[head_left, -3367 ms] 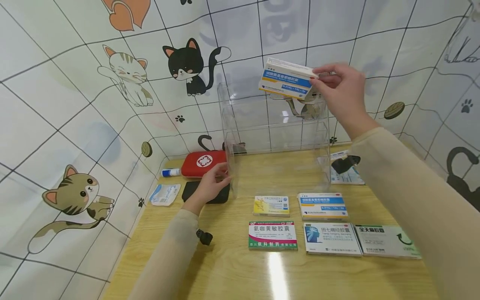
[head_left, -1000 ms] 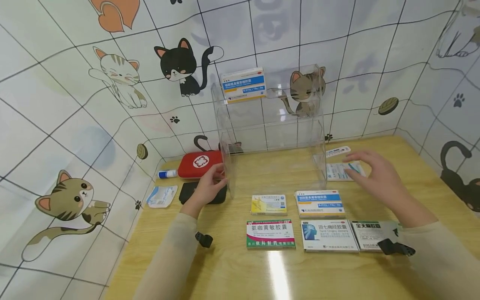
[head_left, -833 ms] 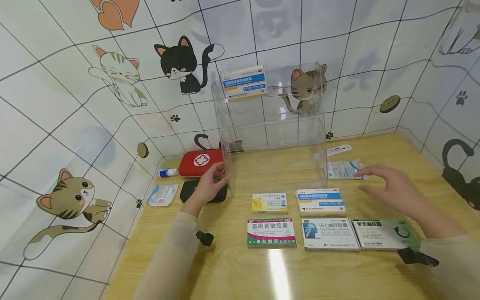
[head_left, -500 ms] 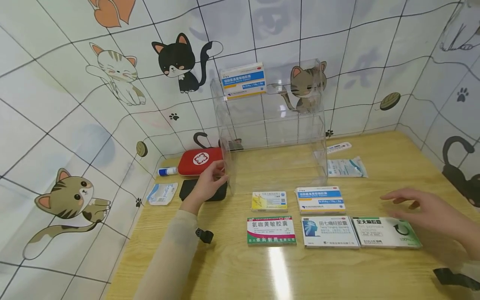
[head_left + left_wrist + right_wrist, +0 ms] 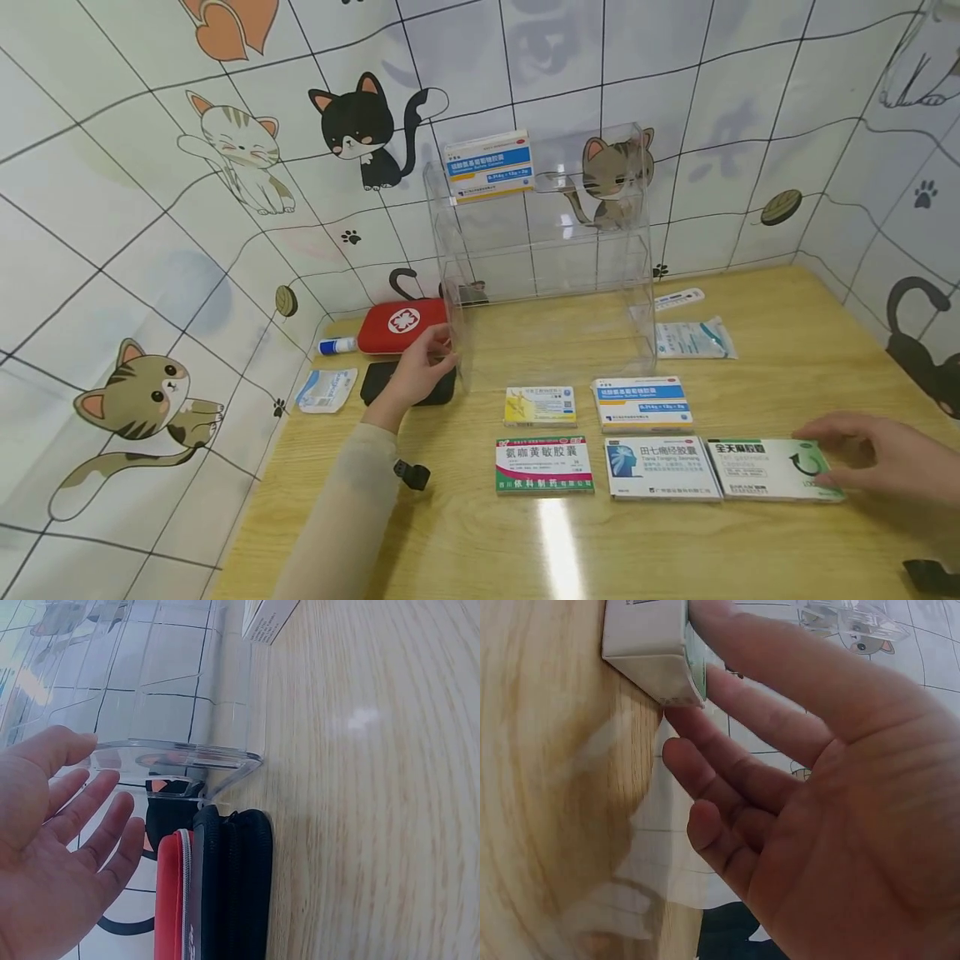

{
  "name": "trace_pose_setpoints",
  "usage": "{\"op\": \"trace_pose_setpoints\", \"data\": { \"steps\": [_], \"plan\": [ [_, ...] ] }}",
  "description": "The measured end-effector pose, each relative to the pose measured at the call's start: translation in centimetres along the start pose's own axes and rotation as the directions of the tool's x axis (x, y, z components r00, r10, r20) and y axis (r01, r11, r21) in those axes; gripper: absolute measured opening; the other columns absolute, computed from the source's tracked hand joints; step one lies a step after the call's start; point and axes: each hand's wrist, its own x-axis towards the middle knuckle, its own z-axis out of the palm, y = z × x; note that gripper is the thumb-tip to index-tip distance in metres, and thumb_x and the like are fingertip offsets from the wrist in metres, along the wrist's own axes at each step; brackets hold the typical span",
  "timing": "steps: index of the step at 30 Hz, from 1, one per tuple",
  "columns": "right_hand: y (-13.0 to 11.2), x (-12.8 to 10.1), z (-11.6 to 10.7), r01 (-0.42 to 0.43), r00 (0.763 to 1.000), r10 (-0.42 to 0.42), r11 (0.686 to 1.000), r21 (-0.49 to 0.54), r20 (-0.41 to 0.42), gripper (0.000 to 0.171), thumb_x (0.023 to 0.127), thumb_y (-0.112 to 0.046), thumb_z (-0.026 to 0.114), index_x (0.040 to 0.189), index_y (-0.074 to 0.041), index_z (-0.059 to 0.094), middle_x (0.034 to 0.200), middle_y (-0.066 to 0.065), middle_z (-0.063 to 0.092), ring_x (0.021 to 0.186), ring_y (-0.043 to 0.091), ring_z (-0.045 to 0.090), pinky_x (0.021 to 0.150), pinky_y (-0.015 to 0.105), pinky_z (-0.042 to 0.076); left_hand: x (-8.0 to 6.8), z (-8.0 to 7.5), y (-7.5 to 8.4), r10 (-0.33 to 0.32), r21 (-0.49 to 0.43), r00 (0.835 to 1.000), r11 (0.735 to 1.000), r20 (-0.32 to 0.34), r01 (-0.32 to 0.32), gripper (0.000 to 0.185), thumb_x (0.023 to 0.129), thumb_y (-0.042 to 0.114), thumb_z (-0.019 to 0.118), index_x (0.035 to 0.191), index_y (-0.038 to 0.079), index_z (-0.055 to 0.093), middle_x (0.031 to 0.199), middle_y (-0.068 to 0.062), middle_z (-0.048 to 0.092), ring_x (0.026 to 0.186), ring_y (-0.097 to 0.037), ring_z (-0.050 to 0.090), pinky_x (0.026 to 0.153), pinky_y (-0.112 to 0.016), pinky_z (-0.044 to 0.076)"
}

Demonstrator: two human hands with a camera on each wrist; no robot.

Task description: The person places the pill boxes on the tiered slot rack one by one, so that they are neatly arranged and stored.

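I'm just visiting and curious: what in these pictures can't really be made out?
- Head view: right hand cut off by the frame edge; small print on the green-and-white box too small.
- Right wrist view: that box cropped at the top.
- Left wrist view: red pouch cut off below, behind the left hand.

Six medicine boxes in all: one blue-and-white box (image 5: pixel 488 165) on the top shelf of the rack, five flat on the desk (image 5: pixel 787 542). Of those five: one small yellow box (image 5: pixel 541 406), one blue-and-white box (image 5: pixel 642 403), one red-and-green box (image 5: pixel 544 464), one white box with a blue head picture (image 5: pixel 661 467), one white-and-green box (image 5: pixel 772 469). One clear acrylic rack (image 5: pixel 543 250). One red first-aid case (image 5: pixel 401 325). One black pouch (image 5: pixel 375 382). Two sealed white packets: one (image 5: pixel 326 389) at left, one (image 5: pixel 693 338) at right. One small white-and-blue tube (image 5: pixel 337 345). One white thermometer (image 5: pixel 678 298). Two hands: left (image 5: pixel 417 372), right (image 5: pixel 881 454).
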Motion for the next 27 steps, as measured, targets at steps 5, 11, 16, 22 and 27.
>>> {"op": "trace_pose_setpoints", "data": {
  "steps": [5, 11, 16, 22, 27],
  "plan": [
    [0.1, -0.3, -0.3, -0.008, 1.000, 0.007, 0.999, -0.035, -0.029, 0.063, 0.068, -0.042, 0.094, 0.116, -0.008, 0.071, 0.114, 0.011, 0.071, 0.084, -0.017, 0.045, 0.077, 0.028, 0.052, 0.0, 0.1, -0.1, 0.004, -0.004, 1.000, 1.000, -0.001, -0.004, 0.056, 0.100, 0.018, 0.069, 0.151, 0.012, 0.046, 0.134, -0.011, 0.062, 0.120, -0.028, 0.061, 0.107, -0.048, 0.051],
    [0.9, -0.5, -0.6, -0.038, 0.991, 0.046, 0.997, 0.062, -0.125, 0.046, 0.072, -0.026, 0.093, 0.109, -0.007, 0.073, 0.110, 0.015, 0.072, 0.079, -0.018, 0.051, 0.065, 0.021, 0.053, 0.0, 0.2, -0.2, 0.014, -0.012, 1.000, 1.000, -0.010, -0.014, 0.054, 0.099, 0.017, 0.070, 0.149, 0.014, 0.048, 0.135, -0.012, 0.062, 0.120, -0.028, 0.061, 0.106, -0.049, 0.051],
    [0.8, -0.7, -1.4, 0.018, 0.935, 0.034, 0.990, 0.142, -0.353, 0.028, 0.078, -0.001, 0.085, 0.104, 0.002, 0.074, 0.095, -0.019, 0.069, 0.073, -0.019, 0.054, 0.062, 0.011, 0.050, 0.0, 0.3, -0.1, 0.010, -0.021, 1.000, 1.000, 0.002, -0.010, 0.054, 0.100, 0.016, 0.069, 0.149, 0.010, 0.047, 0.133, -0.013, 0.062, 0.120, -0.029, 0.060, 0.107, -0.049, 0.051],
    [-1.9, 1.4, -4.3, 0.031, 0.880, 0.031, 0.992, 0.123, -0.475, 0.029, 0.085, 0.002, 0.080, 0.113, 0.004, 0.072, 0.094, -0.026, 0.066, 0.072, -0.025, 0.049, 0.059, 0.010, 0.046, 0.1, 0.3, -0.2, -0.009, -0.010, 1.000, 1.000, -0.010, 0.009, 0.052, 0.099, 0.018, 0.070, 0.147, 0.016, 0.049, 0.133, -0.010, 0.062, 0.121, -0.028, 0.061, 0.108, -0.048, 0.051],
    [-5.1, 4.2, -7.8, -0.028, 0.850, 0.083, 0.993, 0.113, -0.520, 0.031, 0.096, -0.022, 0.075, 0.122, -0.003, 0.072, 0.122, 0.030, 0.067, 0.077, -0.031, 0.034, 0.075, 0.042, 0.054, 0.1, 0.2, -0.1, -0.018, -0.014, 1.000, 1.000, -0.001, 0.018, 0.054, 0.099, 0.017, 0.070, 0.148, 0.017, 0.048, 0.136, -0.010, 0.061, 0.122, -0.028, 0.060, 0.109, -0.048, 0.050]
  ]
}}
